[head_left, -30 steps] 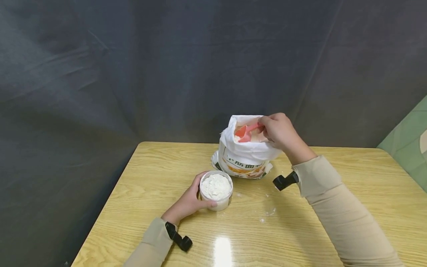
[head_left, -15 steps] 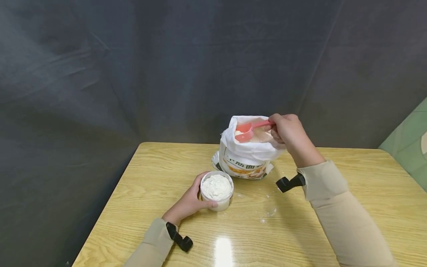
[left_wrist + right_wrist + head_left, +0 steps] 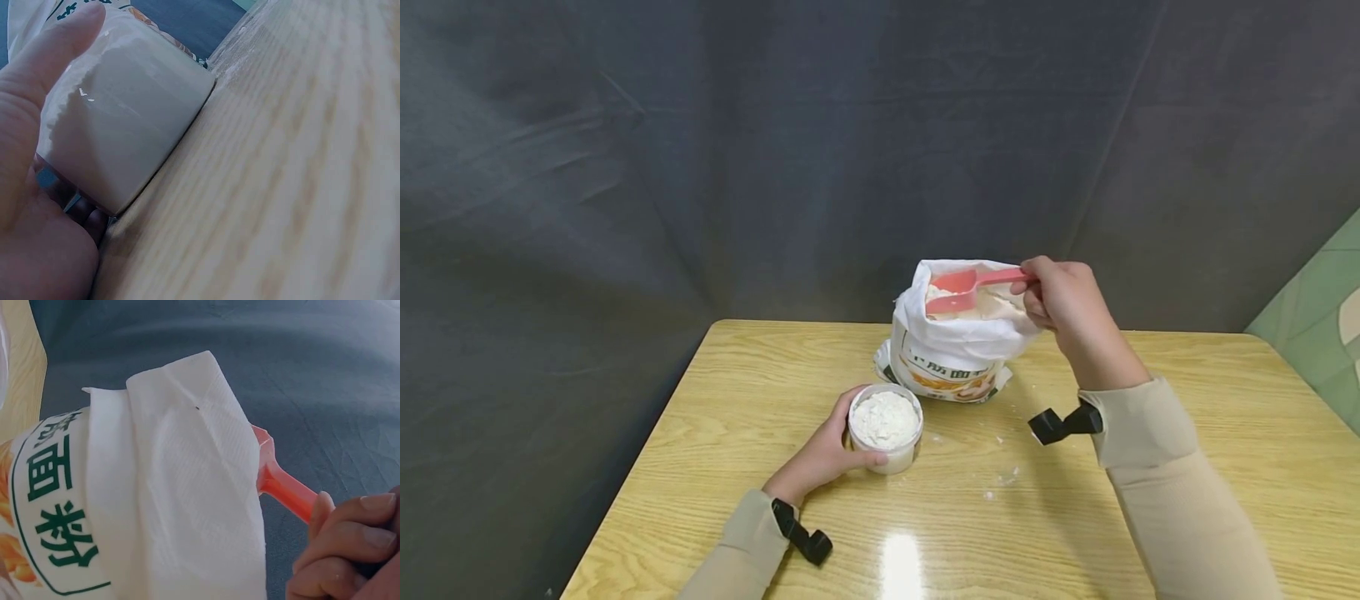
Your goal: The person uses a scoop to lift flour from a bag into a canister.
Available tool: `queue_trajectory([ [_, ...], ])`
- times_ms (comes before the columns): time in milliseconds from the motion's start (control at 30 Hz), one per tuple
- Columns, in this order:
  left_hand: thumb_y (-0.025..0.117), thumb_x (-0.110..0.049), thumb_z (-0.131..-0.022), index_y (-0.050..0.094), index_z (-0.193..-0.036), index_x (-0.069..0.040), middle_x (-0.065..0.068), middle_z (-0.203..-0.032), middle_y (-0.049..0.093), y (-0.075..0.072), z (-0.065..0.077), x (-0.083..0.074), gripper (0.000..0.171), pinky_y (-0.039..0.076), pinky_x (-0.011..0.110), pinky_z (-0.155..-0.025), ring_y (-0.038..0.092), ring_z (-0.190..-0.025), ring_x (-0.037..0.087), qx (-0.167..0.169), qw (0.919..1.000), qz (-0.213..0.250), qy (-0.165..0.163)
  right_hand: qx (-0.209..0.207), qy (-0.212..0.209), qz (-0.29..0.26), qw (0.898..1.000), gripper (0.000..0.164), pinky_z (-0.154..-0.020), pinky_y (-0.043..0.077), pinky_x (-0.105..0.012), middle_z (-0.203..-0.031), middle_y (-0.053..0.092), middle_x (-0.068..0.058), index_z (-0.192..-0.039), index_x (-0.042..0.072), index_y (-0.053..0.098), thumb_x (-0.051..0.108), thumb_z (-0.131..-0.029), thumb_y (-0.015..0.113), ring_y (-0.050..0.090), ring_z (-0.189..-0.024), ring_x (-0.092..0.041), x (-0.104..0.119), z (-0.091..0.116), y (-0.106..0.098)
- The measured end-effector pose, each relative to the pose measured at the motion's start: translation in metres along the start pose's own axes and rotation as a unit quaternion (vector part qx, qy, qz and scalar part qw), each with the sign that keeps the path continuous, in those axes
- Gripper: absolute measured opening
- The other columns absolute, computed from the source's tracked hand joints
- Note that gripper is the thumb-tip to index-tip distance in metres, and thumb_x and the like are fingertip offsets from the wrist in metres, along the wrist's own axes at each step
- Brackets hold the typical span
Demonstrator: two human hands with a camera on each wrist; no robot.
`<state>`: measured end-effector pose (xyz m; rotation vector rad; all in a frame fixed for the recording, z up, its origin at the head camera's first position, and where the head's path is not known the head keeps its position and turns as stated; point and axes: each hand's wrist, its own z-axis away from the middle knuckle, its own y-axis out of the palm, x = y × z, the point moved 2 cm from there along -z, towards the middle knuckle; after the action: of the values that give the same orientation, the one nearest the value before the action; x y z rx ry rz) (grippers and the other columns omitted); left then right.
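Observation:
A round clear tub (image 3: 895,461) full of white flour (image 3: 886,419) stands on the table, and my left hand (image 3: 823,454) grips its left side. In the left wrist view the thumb lies along the tub wall (image 3: 137,106). Behind it stands a white flour bag (image 3: 955,354) with its top rolled down. My right hand (image 3: 1063,304) pinches the handle of a pink scoop (image 3: 970,287) at the bag's mouth. Flour shows in the scoop's bowl. In the right wrist view the bag's folded rim (image 3: 200,481) hides most of the bowl; the scoop handle (image 3: 290,490) sticks out.
The wooden table (image 3: 737,375) ends just behind the bag at a dark cloth backdrop (image 3: 805,167). Spilled flour (image 3: 1009,477) dots the tabletop right of the tub. A green patterned surface (image 3: 1318,317) lies beyond the table's right edge.
My right hand has moved right and the scoop has come up from deeper in the bag, now lying more level at its mouth. The left hand and the tub have stayed put.

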<state>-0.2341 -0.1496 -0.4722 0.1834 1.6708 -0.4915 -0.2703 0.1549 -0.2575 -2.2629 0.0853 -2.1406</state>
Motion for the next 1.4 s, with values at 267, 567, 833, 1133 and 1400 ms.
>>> queue_trajectory([
  [267, 0.091, -0.02, -0.076, 0.029, -0.157, -0.022, 0.005, -0.157, 0.037, 0.001, -0.001, -0.001, 0.102, 0.015, 0.053, -0.122, 0.029, -0.148, 0.025, -0.002, 1.0, 0.003, 0.001, -0.026, -0.027, -0.05, 0.998, 0.045, -0.042, 0.015, -0.034, -0.046, 0.039, 0.003, -0.064, 0.008, 0.063, 0.019, -0.104, 0.046, 0.03, -0.039, -0.01, 0.001, 0.012, -0.007],
  [567, 0.091, -0.021, -0.076, 0.028, -0.158, -0.02, 0.005, -0.158, 0.036, 0.0, -0.001, -0.003, 0.103, 0.014, 0.054, -0.122, 0.028, -0.148, 0.025, -0.002, 1.0, 0.006, 0.001, -0.029, -0.07, -0.108, 0.991, 0.044, -0.046, 0.012, -0.037, -0.045, 0.038, 0.001, -0.064, 0.005, 0.064, 0.015, -0.104, 0.047, 0.03, -0.038, -0.011, 0.008, 0.028, -0.011],
  [833, 0.09, -0.019, -0.076, 0.029, -0.157, -0.023, 0.005, -0.157, 0.037, 0.0, 0.0, -0.002, 0.101, 0.014, 0.054, -0.122, 0.028, -0.148, 0.025, -0.002, 0.9999, 0.011, 0.004, 0.01, -0.09, -0.129, 0.988, 0.045, -0.047, 0.009, -0.038, -0.045, 0.037, 0.001, -0.063, 0.005, 0.061, 0.012, -0.105, 0.045, 0.022, -0.042, -0.017, 0.007, 0.047, -0.006],
  [1133, 0.09, -0.02, -0.077, 0.029, -0.157, -0.022, 0.006, -0.158, 0.037, 0.0, 0.001, -0.003, 0.101, 0.016, 0.055, -0.121, 0.03, -0.147, 0.027, -0.001, 1.0, 0.005, -0.004, 0.025, -0.108, -0.14, 0.984, 0.048, -0.044, 0.009, -0.036, -0.044, 0.037, 0.001, -0.062, 0.005, 0.06, 0.011, -0.106, 0.041, 0.017, -0.045, -0.022, -0.006, 0.066, 0.01],
  [1400, 0.09, -0.02, -0.078, 0.029, -0.157, -0.022, 0.005, -0.157, 0.037, 0.0, 0.0, -0.003, 0.1, 0.017, 0.053, -0.121, 0.032, -0.146, 0.026, 0.002, 1.0, 0.006, -0.002, 0.038, -0.109, -0.177, 0.977, 0.05, -0.043, 0.004, -0.034, -0.041, 0.037, 0.006, -0.059, 0.006, 0.059, 0.004, -0.103, 0.035, 0.013, -0.042, -0.019, -0.027, 0.071, 0.027],
])
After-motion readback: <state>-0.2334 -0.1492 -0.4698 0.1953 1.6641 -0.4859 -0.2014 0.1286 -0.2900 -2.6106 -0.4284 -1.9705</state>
